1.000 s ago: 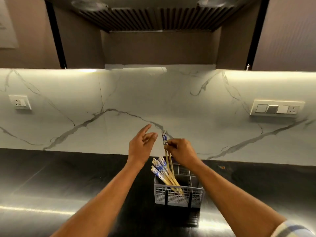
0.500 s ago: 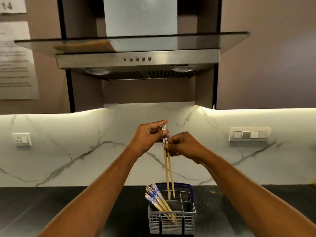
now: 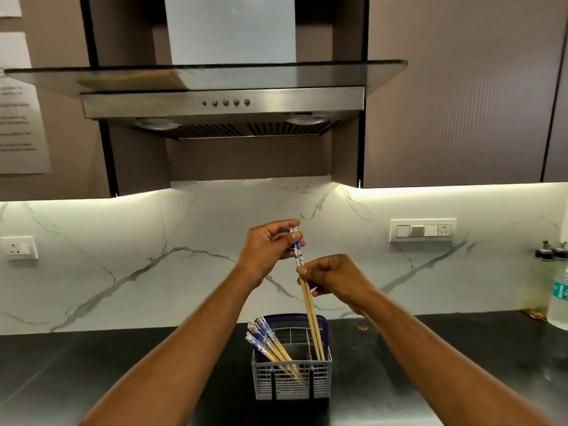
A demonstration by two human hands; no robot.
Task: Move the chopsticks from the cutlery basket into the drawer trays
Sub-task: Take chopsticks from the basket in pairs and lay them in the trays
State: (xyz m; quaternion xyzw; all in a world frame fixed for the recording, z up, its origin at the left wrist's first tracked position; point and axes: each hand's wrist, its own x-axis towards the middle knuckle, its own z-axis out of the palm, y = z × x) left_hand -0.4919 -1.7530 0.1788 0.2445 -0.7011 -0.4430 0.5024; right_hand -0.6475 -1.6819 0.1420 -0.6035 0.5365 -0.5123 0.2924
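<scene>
both hands (image 3: 307,262) pinch a chopstick pair (image 3: 310,312) above the cutlery basket (image 3: 292,381) holding more.

Wall notice (image 3: 18,103) text blurred; bottle (image 3: 560,290) edge-cropped.

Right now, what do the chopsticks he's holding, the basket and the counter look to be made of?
The held chopsticks look like bamboo or pale wood: matte tan shafts, with glossy blue-and-white patterned tops, probably lacquer or print. The cutlery basket seems moulded grey plastic, judging by its uniform grid walls. The counter looks like dark polished stone or steel; its sheen leaves that open.
</scene>
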